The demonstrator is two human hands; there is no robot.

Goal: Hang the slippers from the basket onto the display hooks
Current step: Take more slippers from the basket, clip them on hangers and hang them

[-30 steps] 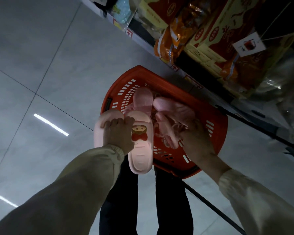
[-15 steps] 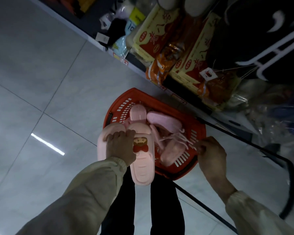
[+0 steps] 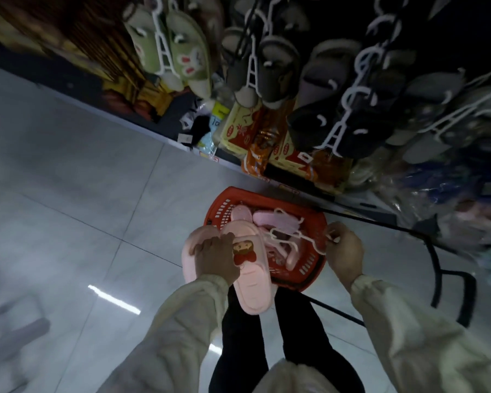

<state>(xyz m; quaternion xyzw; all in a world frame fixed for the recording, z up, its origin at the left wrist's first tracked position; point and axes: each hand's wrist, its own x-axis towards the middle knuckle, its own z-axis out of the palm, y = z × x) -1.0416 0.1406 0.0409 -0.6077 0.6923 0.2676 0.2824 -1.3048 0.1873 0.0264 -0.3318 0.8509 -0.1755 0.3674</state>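
My left hand (image 3: 214,258) grips a pair of pink slippers (image 3: 251,282) with a small doll face and red bow on the strap, held above the near left rim of the red basket (image 3: 313,260) on the floor. More pink slippers (image 3: 267,219) lie inside the basket. My right hand (image 3: 343,251) pinches a white plastic hanger (image 3: 292,236) that reaches out over the basket. Above, green bunny slippers (image 3: 182,46) and dark slippers (image 3: 340,120) hang on white hangers from the display.
A low shelf with yellow and red packets (image 3: 270,143) runs behind the basket. A black basket handle (image 3: 448,282) loops over the floor at right. Grey floor tiles (image 3: 68,222) spread to the left. My dark trouser legs (image 3: 267,350) stand below the basket.
The view has tilted up, bringing the hanging slippers into sight. My right hand has lifted a white hanger out of the basket. My left hand keeps its hold on the pink pair.
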